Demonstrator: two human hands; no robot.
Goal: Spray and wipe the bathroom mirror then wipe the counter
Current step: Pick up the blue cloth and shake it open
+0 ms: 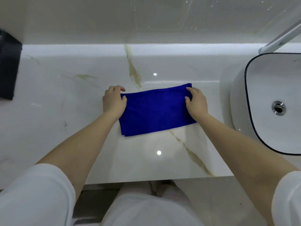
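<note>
**Blue cloth held flat at both ends on the marble table**

White sleeves [37, 190] are seen nearest the camera, with both bare forearms stretched out over the near edge of the table [68, 98]. A folded blue cloth [154, 110] is laid flat on the white veined marble, about midway between the near and far edges and slightly tilted. Its left end is covered by the left hand [114, 101], whose fingers [119, 88] are curled over the far left corner with the thumb pressed on top. Its right end is pinned by the right hand [196, 101], the fingers [190, 90] closed on the far right corner. A white basin [241, 101] with a dark rim is set toward the table's right edge, apart from the cloth. A dark box [8, 66] is seen at the left edge. The mirror [146, 17] is seen beyond the far edge.
</note>
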